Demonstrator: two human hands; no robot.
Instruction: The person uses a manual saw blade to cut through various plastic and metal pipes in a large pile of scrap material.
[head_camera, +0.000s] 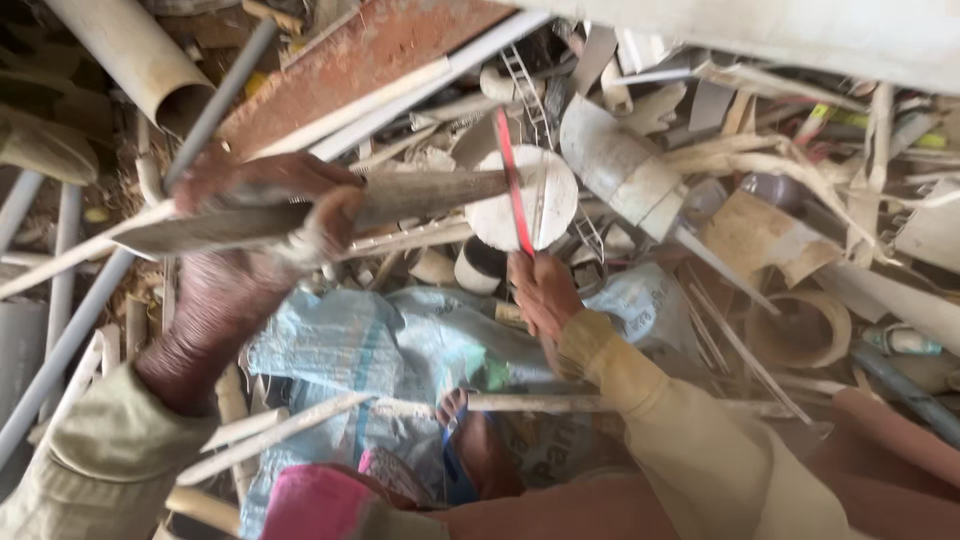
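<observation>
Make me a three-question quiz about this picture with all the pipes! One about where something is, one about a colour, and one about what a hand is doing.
1. Where does the blue-white plastic sack lie?
A. under the hands, among the pipe scraps
B. hanging on a wall
C. on a shelf

2. What colour is the thin saw blade?
A. green
B. red
C. black

3. What is the left hand doing?
A. lying open and flat
B. gripping a grey pipe piece
C. pointing up

Answers: 1 A, the sack spreads below both hands. 2 B, the blade above the right hand is red. 3 B, its fingers wrap the pipe piece.
</observation>
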